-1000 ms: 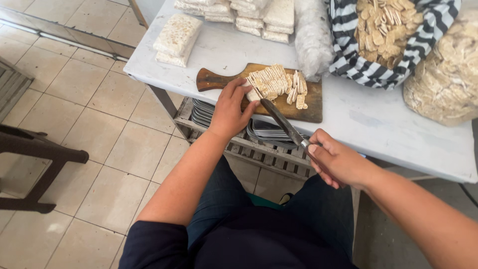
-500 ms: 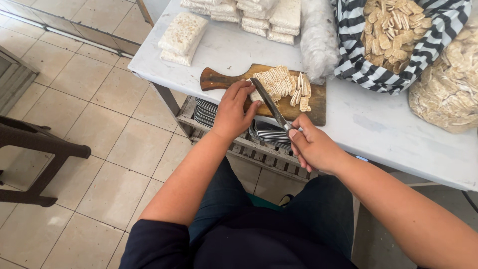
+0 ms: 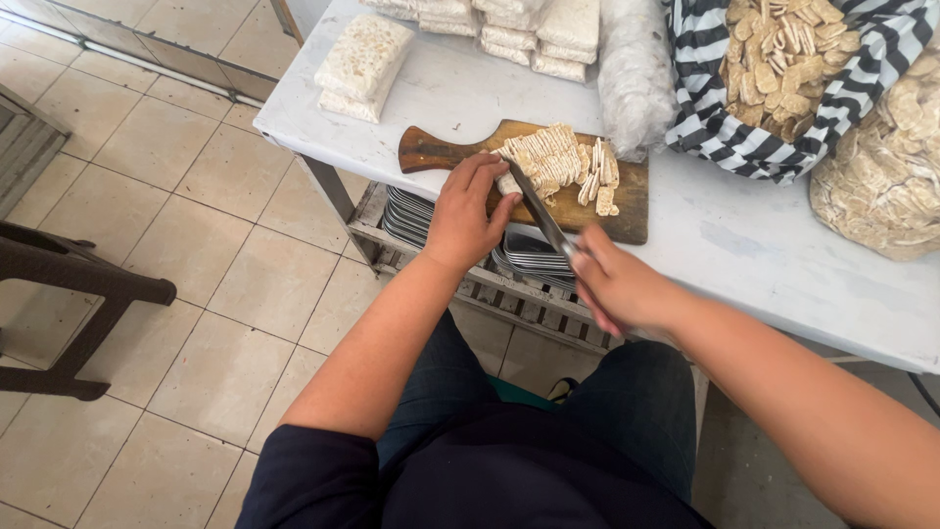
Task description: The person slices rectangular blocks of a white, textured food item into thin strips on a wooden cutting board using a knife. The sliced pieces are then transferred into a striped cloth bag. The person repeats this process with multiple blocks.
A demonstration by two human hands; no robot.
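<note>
A wooden cutting board (image 3: pixel 627 211) lies at the near edge of a white table (image 3: pixel 744 264). On it sits a pale block of tempeh (image 3: pixel 548 157), partly cut into slices (image 3: pixel 599 181). My left hand (image 3: pixel 465 211) rests on the board's near left edge, fingertips against the block. My right hand (image 3: pixel 617 289) grips the handle of a knife (image 3: pixel 537 211), whose blade angles up to the block's left end.
Wrapped tempeh blocks (image 3: pixel 364 64) lie at the table's far left, more stacked at the back (image 3: pixel 529 24). A striped cloth (image 3: pixel 725 127) holds cut slices, with a clear bag of pieces (image 3: pixel 881 176) on the right. Metal plates (image 3: pixel 411 211) sit in a crate under the table. A dark bench (image 3: pixel 69 284) stands left.
My right hand has moved up and left, bringing the knife blade from beside the board onto the block. My left hand stays on the block.
</note>
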